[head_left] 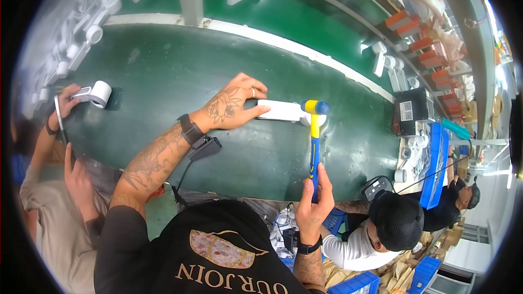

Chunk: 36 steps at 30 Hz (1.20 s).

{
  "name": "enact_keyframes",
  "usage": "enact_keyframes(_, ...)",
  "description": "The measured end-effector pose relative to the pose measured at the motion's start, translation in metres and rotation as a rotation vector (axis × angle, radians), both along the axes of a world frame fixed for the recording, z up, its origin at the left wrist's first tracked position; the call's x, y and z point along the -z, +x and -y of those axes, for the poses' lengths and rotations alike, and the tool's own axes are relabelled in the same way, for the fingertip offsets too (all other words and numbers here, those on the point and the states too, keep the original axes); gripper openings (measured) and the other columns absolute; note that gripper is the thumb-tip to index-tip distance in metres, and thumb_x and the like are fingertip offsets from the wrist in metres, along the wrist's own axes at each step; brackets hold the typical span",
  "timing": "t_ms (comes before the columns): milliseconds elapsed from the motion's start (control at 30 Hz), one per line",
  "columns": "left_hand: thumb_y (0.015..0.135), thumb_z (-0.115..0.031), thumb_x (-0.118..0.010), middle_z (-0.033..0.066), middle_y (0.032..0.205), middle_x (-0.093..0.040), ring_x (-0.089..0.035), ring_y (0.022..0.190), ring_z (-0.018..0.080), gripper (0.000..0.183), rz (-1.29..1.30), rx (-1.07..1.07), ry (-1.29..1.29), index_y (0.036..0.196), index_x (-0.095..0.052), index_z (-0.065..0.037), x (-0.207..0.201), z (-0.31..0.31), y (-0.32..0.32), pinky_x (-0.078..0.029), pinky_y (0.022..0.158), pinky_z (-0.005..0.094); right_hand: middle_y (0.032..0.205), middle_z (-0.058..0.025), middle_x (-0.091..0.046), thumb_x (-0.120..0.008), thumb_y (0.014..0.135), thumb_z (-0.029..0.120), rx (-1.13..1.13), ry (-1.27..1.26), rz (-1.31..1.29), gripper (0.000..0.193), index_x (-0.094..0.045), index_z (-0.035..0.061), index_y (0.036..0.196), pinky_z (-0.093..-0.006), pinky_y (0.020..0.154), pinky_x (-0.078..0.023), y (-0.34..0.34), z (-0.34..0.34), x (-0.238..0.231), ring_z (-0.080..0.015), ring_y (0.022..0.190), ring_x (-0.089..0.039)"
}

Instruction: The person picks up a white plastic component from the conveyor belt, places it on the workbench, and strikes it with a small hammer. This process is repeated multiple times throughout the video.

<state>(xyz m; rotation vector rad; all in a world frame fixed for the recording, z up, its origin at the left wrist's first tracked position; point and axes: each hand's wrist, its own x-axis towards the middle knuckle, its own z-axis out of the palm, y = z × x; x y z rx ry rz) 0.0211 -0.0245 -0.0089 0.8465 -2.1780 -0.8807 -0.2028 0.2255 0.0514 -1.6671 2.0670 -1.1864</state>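
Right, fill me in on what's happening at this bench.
The person's left hand presses a white plastic handheld part flat on the green conveyor belt. The right hand grips a yellow-and-blue mallet, its head over the part's round end. At far left, another person's hand touches a similar white part.

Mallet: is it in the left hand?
No, the right hand grips the mallet by its handle, while the left hand presses the white part on the green belt.
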Motion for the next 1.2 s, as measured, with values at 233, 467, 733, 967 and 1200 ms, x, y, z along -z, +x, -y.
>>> enact_keyframes(233, 0.096, -0.037, -0.083, 0.0099, 0.123, -0.069, -0.066, 0.116, 0.0324, 0.042, 0.126, 0.034, -0.020, 0.122, -0.066, -0.009, -0.009, -0.005, -0.012, -0.049, 0.111, 0.0478, 0.122, -0.0138, -0.076, -0.067, 0.106, -0.001, -0.010, 0.013, 0.016, 0.044, -0.063, -0.0044, 0.150, -0.0274, 0.079, -0.056, -0.003, -0.001, 0.007, -0.0136, 0.092, -0.071)
enact_keyframes(467, 0.092, -0.030, -0.088, 0.0083, 0.108, -0.071, -0.067, 0.104, 0.0309, 0.033, -0.062, -0.018, -0.196, 0.109, -0.068, -0.009, 0.004, -0.003, -0.010, -0.053, 0.099, 0.0447, 0.114, -0.0144, -0.076, -0.067, 0.105, -0.002, -0.055, 0.017, -0.049, 0.044, -0.064, -0.0047, 0.149, -0.0295, 0.078, -0.057, 0.000, 0.012, -0.001, -0.0161, 0.088, -0.071)
enact_keyframes(733, 0.089, -0.029, -0.091, 0.0058, 0.104, -0.072, -0.066, 0.102, 0.0272, 0.030, -0.037, 0.015, -0.039, 0.099, -0.072, -0.007, 0.009, 0.002, -0.006, -0.056, 0.092, 0.0405, 0.091, -0.0173, -0.070, -0.070, 0.099, -0.008, -0.169, -0.028, -0.170, 0.045, -0.070, -0.0027, 0.144, -0.0374, 0.069, -0.055, 0.019, 0.018, 0.001, -0.0259, 0.073, -0.066)
enact_keyframes(967, 0.088, -0.026, -0.091, 0.0074, 0.096, -0.066, -0.062, 0.097, 0.0290, 0.031, -0.007, -0.008, -0.032, 0.098, -0.071, -0.006, 0.008, 0.001, -0.006, -0.055, 0.087, 0.0423, 0.092, -0.0167, -0.071, -0.072, 0.098, -0.008, -0.238, 0.061, -0.192, 0.045, -0.073, 0.0028, 0.142, -0.0380, 0.069, -0.057, 0.024, 0.027, -0.003, -0.0291, 0.073, -0.068)
enact_keyframes(1200, 0.086, -0.027, -0.093, 0.0079, 0.094, -0.066, -0.060, 0.093, 0.0294, 0.034, -0.032, 0.018, -0.042, 0.096, -0.070, -0.004, 0.010, 0.001, -0.008, -0.053, 0.083, 0.0421, 0.096, -0.0172, -0.074, -0.073, 0.098, -0.007, -0.254, 0.046, -0.237, 0.046, -0.072, 0.0038, 0.143, -0.0373, 0.070, -0.058, 0.022, 0.025, -0.004, -0.0296, 0.077, -0.072)
